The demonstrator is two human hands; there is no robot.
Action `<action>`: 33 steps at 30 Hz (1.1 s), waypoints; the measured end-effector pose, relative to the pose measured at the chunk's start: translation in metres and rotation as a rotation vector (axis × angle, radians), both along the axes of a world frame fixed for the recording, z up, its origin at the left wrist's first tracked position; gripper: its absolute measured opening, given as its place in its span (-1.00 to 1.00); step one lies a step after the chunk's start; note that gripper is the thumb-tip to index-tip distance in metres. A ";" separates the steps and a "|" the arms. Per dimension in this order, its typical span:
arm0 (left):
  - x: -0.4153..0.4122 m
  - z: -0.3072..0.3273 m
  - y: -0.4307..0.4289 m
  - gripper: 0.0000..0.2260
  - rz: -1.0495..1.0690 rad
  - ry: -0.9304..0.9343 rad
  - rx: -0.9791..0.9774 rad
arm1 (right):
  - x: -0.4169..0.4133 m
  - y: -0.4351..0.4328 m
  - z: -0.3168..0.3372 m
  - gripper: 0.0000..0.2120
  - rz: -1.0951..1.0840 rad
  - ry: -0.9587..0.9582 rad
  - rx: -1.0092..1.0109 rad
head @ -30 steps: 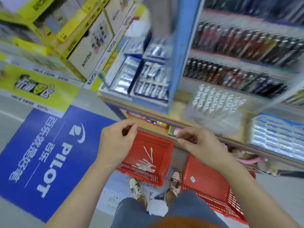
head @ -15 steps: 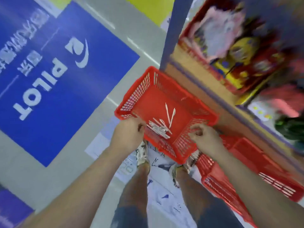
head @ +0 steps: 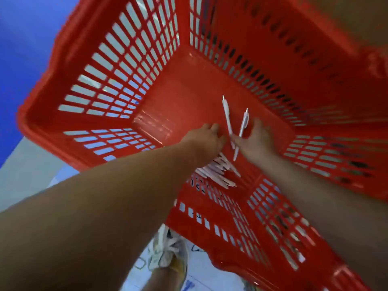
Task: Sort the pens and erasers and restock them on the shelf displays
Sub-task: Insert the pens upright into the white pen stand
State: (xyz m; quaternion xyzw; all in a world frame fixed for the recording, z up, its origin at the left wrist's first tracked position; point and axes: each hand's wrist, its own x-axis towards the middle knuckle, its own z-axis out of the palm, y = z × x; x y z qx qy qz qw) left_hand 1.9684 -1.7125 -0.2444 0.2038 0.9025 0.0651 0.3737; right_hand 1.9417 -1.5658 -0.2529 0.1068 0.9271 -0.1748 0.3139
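A red plastic basket (head: 117, 85) fills the head view, seen from close above. Both my hands are inside it. Two white pens (head: 227, 116) lie in a V on the basket floor, and a pile of several white pens (head: 218, 172) lies nearer to me. My left hand (head: 206, 139) reaches over the top of the pile, fingers stretched forward onto the floor beside the V. My right hand (head: 257, 141) is at the lower ends of the two pens, and the right-hand pen (head: 244, 122) runs between its thumb and fingers. No erasers are visible.
A second red basket (head: 273, 238) sits below and to the right, against the first one. My shoe (head: 168, 253) stands on a printed floor sheet under the baskets. A blue floor graphic (head: 25, 38) lies to the left.
My head has dropped close to the basket, so the shelves have left the view. Both hands moved from the basket's near rim down inside it to the pens.
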 end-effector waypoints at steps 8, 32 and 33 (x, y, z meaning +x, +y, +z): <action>-0.005 -0.007 -0.005 -0.67 -0.229 -0.002 -0.053 | 0.001 -0.017 -0.016 -0.50 0.195 0.164 0.011; 0.007 0.337 -0.041 -0.59 1.312 -0.169 0.898 | -0.011 -0.050 0.326 -0.75 -0.513 -0.171 -0.896; 0.008 0.369 -0.040 -0.59 1.390 -0.148 0.944 | -0.012 -0.051 0.359 -0.77 -0.519 -0.155 -0.895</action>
